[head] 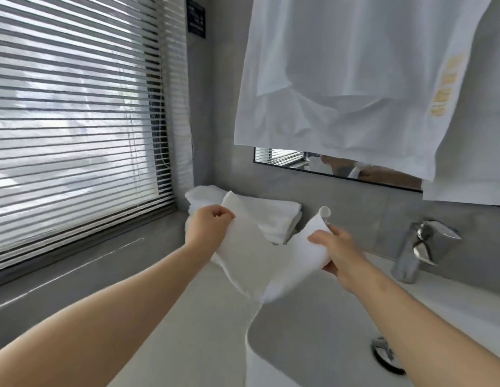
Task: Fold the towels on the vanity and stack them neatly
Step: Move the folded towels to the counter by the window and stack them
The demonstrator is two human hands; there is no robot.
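Observation:
I hold a white towel [254,258] up over the vanity top [187,331], sagging in a V between my hands. My left hand [208,226] pinches its upper left corner. My right hand [334,254] grips the right edge, whose top corner curls over. Behind the held towel, a stack of folded white towels [274,216] sits in the back corner of the vanity, against the wall by the window.
A sink basin [313,336] with a metal drain [385,353] lies to the lower right, and a chrome faucet [419,250] stands behind it. White cloths [355,79] hang over the mirror [288,160]. A window with blinds [75,121] fills the left.

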